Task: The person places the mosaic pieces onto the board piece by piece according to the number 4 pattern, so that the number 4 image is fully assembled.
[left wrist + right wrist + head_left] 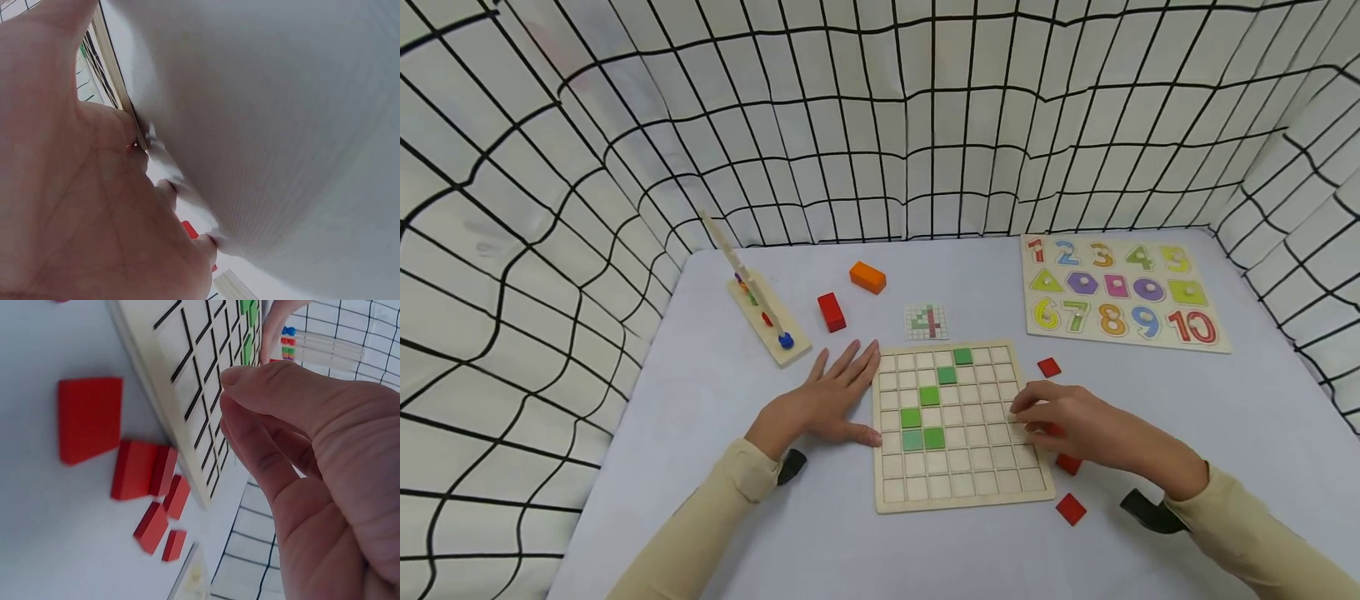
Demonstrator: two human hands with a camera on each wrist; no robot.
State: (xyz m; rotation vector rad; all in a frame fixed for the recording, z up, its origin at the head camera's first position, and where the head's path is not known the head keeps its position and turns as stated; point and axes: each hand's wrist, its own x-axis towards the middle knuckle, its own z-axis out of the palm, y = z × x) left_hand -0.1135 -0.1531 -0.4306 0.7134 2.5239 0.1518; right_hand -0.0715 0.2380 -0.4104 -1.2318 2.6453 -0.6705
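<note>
A wooden grid board (pixel 981 458) lies on the table between the hands, with several green square tiles (pixel 929 396) in its cells, mostly along a diagonal. My left hand (pixel 827 404) is spread flat beside the board, its thumb and a fingertip at the left edge. Over the board's right edge is my right hand (pixel 1078 423), its thumb and fingers bent toward each other; no object shows between the fingertips in the right wrist view. Several red square tiles (pixel 90 419) lie beside and under this hand, some overlapping. A small printed pattern card (pixel 927 322) lies behind the board.
At the back right lies a number and shape puzzle board (pixel 1120 292). Red (pixel 832 312) and orange blocks (pixel 868 277) lie at the back left, near a wooden stand with coloured pieces (pixel 767 321). Black netting (pixel 962 125) over white cloth surrounds the table's back and sides.
</note>
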